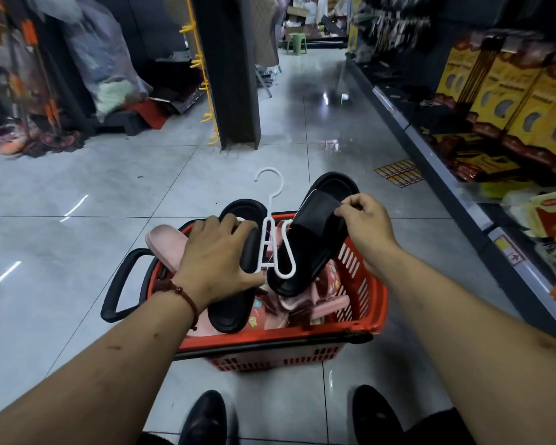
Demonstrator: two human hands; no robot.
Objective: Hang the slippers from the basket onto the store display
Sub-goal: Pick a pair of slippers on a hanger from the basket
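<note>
Black foam slippers (315, 245) on white plastic hanger (269, 208), over red plastic basket (270, 340) at 6 o'clock. Left hand (215, 261) grips one, right hand (366, 220) pinches other's strap; we should leave the hook clear.

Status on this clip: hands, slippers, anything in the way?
Left hand grips left black slipper; right hand pinches strap of right black slipper. Pair on white hanger, over red basket, not yet hung. Pink slippers in basket; nothing blocking.

The one head-worn camera looks forward and down the aisle, close above the red basket (270, 340) on the floor (77, 187).
</note>
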